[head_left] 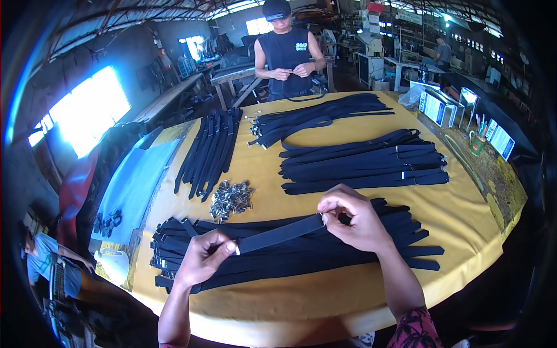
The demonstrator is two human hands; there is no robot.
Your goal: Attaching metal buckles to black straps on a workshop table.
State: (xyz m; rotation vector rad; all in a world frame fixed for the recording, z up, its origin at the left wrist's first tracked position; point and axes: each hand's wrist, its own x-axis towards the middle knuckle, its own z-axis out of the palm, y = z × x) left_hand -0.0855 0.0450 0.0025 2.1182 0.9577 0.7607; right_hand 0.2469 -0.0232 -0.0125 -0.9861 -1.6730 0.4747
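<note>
A black strap (278, 234) is stretched between my two hands, above a wide pile of similar black straps (313, 253). My left hand (204, 255) is closed around its left part, where a small pale band shows beside the thumb. At the other end, my right hand (351, 219) pinches the strap's tip between thumb and fingers. Something small and shiny shows at that pinch, too small to make out. Just beyond the left hand lies a heap of small metal buckle-like pieces (231, 199).
More black straps lie in bundles at the far left (210, 152), the back (325, 113) and the right (362, 165) of the yellow-covered table (255, 163). A person (290, 55) stands across it, handling something small. A white jug (112, 265) and a pen cup (477, 144) stand at the sides.
</note>
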